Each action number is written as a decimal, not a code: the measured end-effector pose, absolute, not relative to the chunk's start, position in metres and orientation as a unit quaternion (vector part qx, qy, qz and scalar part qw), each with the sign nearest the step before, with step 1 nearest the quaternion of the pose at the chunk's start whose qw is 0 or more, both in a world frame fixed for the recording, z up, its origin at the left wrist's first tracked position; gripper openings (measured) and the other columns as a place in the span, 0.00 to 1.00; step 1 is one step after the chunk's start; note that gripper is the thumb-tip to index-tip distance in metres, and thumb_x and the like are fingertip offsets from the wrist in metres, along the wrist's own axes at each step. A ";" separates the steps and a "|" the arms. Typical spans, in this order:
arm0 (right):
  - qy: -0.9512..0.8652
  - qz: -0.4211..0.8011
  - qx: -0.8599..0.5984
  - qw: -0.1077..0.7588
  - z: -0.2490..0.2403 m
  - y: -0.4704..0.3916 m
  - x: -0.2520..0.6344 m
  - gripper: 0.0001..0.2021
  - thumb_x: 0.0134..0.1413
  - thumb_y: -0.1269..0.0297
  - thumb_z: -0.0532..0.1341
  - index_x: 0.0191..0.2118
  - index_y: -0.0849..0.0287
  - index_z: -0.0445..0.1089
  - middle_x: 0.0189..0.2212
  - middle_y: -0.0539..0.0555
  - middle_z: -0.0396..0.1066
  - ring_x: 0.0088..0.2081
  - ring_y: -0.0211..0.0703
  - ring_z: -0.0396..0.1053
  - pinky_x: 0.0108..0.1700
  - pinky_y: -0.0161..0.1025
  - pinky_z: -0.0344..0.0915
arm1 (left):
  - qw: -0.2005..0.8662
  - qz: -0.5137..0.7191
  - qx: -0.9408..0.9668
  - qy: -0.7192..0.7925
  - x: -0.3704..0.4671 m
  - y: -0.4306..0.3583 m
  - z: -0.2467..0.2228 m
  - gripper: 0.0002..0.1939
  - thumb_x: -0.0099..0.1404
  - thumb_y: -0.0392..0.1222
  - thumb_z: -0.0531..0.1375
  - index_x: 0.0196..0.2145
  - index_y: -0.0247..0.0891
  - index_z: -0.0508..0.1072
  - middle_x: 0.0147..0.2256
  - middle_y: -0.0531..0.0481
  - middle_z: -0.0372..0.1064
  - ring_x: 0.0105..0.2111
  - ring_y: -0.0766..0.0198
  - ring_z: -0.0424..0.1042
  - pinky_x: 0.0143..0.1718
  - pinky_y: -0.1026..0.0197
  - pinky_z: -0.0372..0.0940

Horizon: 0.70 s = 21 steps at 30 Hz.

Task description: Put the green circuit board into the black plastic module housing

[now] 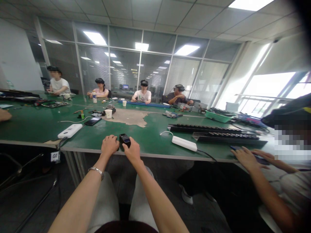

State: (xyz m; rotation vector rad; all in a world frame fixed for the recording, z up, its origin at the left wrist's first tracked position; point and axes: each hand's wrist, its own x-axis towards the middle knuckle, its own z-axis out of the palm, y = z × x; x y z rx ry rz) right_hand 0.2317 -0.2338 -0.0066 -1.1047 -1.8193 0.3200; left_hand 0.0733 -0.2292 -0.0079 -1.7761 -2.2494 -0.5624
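Observation:
A small black box-shaped device with a dark panel and light markings on top stands at the near edge of the green table. My right hand holds it from the right, thumb against its near side, with the other fingers mostly hidden behind it. Just left of the device, my left hand rests at the table edge with its fingers curled downward. Whatever lies beneath those fingers is hidden, though a dark bit shows beside them.
White power strips lie left and right, with a phone and a paper cup beyond. Long black rails are to the right. A co-worker's hands work at the right edge; several people sit across the table.

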 end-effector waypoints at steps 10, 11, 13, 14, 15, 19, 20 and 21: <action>-0.684 0.146 -0.461 0.546 0.018 -0.208 0.251 0.26 0.58 0.53 0.60 0.59 0.60 0.65 0.53 0.60 0.72 0.54 0.48 0.70 0.56 0.42 0.63 | 0.108 -0.191 -0.603 -0.767 0.074 -0.229 -0.007 0.18 0.67 0.45 0.51 0.50 0.43 0.74 0.53 0.43 0.68 0.51 0.51 0.64 0.52 0.51 0.58; -0.678 0.148 -0.468 0.548 0.017 -0.204 0.257 0.26 0.58 0.54 0.60 0.58 0.61 0.65 0.52 0.60 0.72 0.54 0.49 0.70 0.56 0.42 0.64 | 0.108 -0.192 -0.603 -0.767 0.074 -0.228 -0.007 0.18 0.67 0.45 0.51 0.50 0.43 0.74 0.53 0.43 0.68 0.51 0.51 0.64 0.52 0.52 0.58; -0.668 0.151 -0.483 0.546 0.011 -0.199 0.268 0.26 0.56 0.55 0.62 0.57 0.63 0.67 0.51 0.62 0.73 0.52 0.50 0.71 0.55 0.43 0.65 | 0.108 -0.192 -0.602 -0.767 0.074 -0.228 -0.007 0.18 0.67 0.45 0.51 0.50 0.43 0.74 0.53 0.43 0.68 0.51 0.51 0.64 0.52 0.52 0.58; -0.665 0.152 -0.489 0.544 0.008 -0.196 0.273 0.26 0.55 0.56 0.63 0.57 0.63 0.67 0.50 0.62 0.73 0.51 0.51 0.72 0.55 0.44 0.65 | 0.108 -0.192 -0.602 -0.767 0.074 -0.228 -0.007 0.18 0.67 0.45 0.51 0.50 0.43 0.74 0.53 0.43 0.68 0.51 0.51 0.64 0.52 0.52 0.58; -0.663 0.153 -0.495 0.541 0.004 -0.195 0.277 0.26 0.54 0.56 0.63 0.56 0.64 0.68 0.50 0.62 0.74 0.51 0.51 0.72 0.54 0.44 0.66 | 0.108 -0.192 -0.602 -0.767 0.074 -0.227 -0.008 0.19 0.67 0.45 0.51 0.50 0.43 0.74 0.53 0.43 0.68 0.51 0.51 0.64 0.52 0.52 0.58; -0.666 0.151 -0.503 0.529 -0.008 -0.192 0.283 0.26 0.53 0.57 0.64 0.56 0.63 0.68 0.50 0.62 0.74 0.52 0.52 0.71 0.55 0.44 0.65 | 0.112 -0.191 -0.604 -0.766 0.073 -0.226 -0.009 0.19 0.67 0.45 0.51 0.51 0.43 0.74 0.53 0.43 0.68 0.51 0.51 0.64 0.52 0.51 0.58; -0.668 0.150 -0.505 0.527 -0.011 -0.191 0.283 0.26 0.53 0.57 0.64 0.57 0.62 0.68 0.51 0.62 0.73 0.53 0.52 0.71 0.55 0.44 0.65 | 0.113 -0.191 -0.604 -0.766 0.073 -0.226 -0.009 0.19 0.67 0.45 0.51 0.51 0.43 0.74 0.53 0.43 0.68 0.51 0.51 0.64 0.52 0.51 0.58; -0.669 0.148 -0.506 0.524 -0.013 -0.191 0.283 0.26 0.53 0.57 0.63 0.57 0.62 0.68 0.51 0.62 0.73 0.53 0.52 0.71 0.55 0.45 0.65 | 0.113 -0.191 -0.604 -0.765 0.073 -0.226 -0.009 0.19 0.67 0.45 0.51 0.51 0.43 0.74 0.53 0.43 0.68 0.52 0.51 0.64 0.52 0.51 0.58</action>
